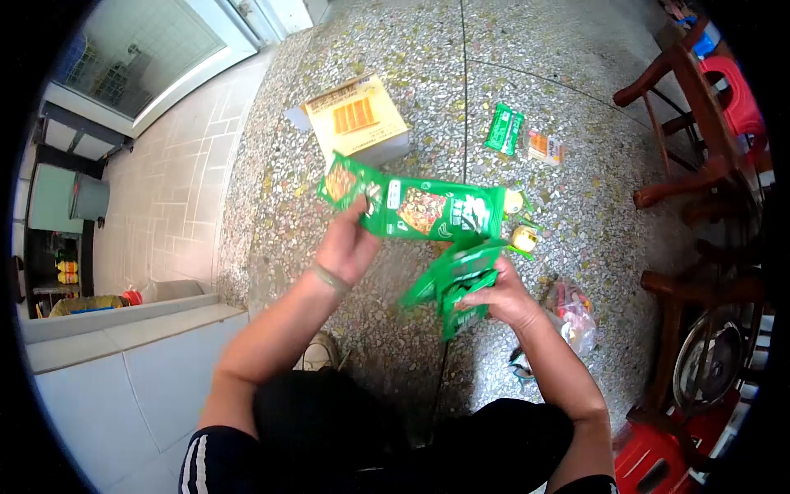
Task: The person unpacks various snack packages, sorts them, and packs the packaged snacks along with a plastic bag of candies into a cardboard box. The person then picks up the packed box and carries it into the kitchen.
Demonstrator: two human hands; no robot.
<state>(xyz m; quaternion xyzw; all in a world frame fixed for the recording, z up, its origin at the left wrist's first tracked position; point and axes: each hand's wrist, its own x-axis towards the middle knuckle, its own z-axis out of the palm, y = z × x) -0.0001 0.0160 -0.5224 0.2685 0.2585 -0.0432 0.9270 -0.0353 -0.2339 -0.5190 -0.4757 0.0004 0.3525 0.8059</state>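
Note:
My left hand [350, 249] pinches green snack packets [424, 207], one lying across another, with food pictures on their fronts. Closed around a bunch of several green snack packets [462, 276] is my right hand [506, 300]; these are partly blurred and overlap the left ones at their right end. Beyond my left hand, a cardboard box [358, 122] with an orange picture rests on the floor. A single green packet [504, 129] and an orange-and-white packet [545, 148] lie farther off to the right. Small yellow-and-green packets [524, 239] are just past my right hand.
A clear plastic bag [576, 317] with colourful contents lies right of my right forearm. Wooden furniture [691, 107] and a red plastic stool [728, 95] line the right side. A tiled ledge [136, 329] and a glass door [148, 49] are on the left.

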